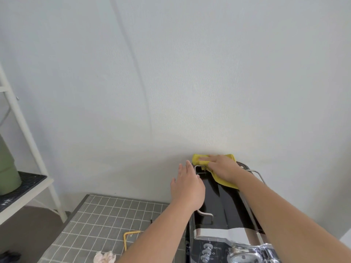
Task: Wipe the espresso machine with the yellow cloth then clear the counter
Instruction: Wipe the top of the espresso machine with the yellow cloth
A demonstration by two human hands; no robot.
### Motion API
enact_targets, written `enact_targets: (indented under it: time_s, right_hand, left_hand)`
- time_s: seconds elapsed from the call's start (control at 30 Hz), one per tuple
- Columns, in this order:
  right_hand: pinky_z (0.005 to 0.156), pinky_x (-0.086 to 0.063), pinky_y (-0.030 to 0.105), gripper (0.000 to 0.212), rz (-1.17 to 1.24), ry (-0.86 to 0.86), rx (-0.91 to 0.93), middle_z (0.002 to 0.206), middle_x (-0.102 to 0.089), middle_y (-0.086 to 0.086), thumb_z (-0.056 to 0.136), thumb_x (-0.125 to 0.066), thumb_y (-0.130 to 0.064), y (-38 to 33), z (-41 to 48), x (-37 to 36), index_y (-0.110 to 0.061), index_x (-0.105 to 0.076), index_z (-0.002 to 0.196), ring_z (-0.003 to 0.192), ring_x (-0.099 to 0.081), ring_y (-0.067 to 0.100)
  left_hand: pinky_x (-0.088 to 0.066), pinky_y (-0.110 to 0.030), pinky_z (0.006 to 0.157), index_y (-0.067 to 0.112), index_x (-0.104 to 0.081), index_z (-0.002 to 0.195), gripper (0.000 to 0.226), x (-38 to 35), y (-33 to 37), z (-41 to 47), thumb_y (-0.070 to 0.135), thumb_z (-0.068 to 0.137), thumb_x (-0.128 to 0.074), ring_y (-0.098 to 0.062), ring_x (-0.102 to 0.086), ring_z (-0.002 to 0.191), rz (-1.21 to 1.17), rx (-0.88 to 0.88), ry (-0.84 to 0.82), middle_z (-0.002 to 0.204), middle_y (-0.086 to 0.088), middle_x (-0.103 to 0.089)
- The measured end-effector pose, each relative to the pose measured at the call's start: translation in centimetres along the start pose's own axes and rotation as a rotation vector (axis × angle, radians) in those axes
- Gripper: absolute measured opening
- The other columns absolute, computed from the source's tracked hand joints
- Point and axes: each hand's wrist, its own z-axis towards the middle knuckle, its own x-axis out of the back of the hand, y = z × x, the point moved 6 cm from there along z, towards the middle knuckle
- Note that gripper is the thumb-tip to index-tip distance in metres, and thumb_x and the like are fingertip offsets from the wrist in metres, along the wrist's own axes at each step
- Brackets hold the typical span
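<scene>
1. Head view, the hands: the right hand point(222, 168) lies flat, palm down, on the yellow cloth point(221, 175), pressing it onto the far end of the espresso machine point(224, 205) close to the white wall point(190, 82); its fingers are stretched out rather than curled; the left hand point(187, 186) is open with fingers spread, holding nothing, at the machine's left edge beside a metal rail point(199, 167); whether it touches the black top I cannot tell.
2. Head view, the counter: the machine stands at the right end of a grey tiled counter point(98, 215); left of it lie a crumpled paper point(104, 257) and a thin yellow strip point(129, 238), apart from each other.
3. Head view, the left edge: a white shelf point(28, 188) carries a green container point(7, 168) on a black mat point(26, 183).
</scene>
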Motion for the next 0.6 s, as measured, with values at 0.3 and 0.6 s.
enact_targets:
  time_s: [0.3, 0.6]
  right_hand:
    - [0.104, -0.030, 0.041, 0.051, -0.253, 0.158, -0.176, 0.148, -0.038, 0.002, 0.094, -0.027, -0.035, 0.9, -0.7, 0.4, -0.020, -0.035, 0.141, 0.134, -0.034, 0.025]
    - [0.107, -0.033, 0.043, 0.053, -0.168, 0.133, -0.190, 0.142, -0.046, 0.008, 0.091, -0.029, -0.037, -0.1, -0.8, 0.0, -0.018, -0.041, 0.139, 0.129, -0.040, 0.029]
  left_hand:
    - [-0.019, -0.043, 0.117, 0.022, -0.013, 0.153, 0.050, 0.5, 0.3, -0.4, 0.023, 0.104, -0.020, -0.017, -0.006, 0.150, -0.021, -0.019, 0.026, 0.161, -0.001, -0.014]
    - [-0.024, -0.044, 0.115, 0.025, -0.017, 0.152, 0.049, 0.8, 0.8, -1.0, 0.023, 0.104, -0.021, -0.024, -0.021, 0.147, 0.007, -0.010, 0.009, 0.160, -0.006, -0.019]
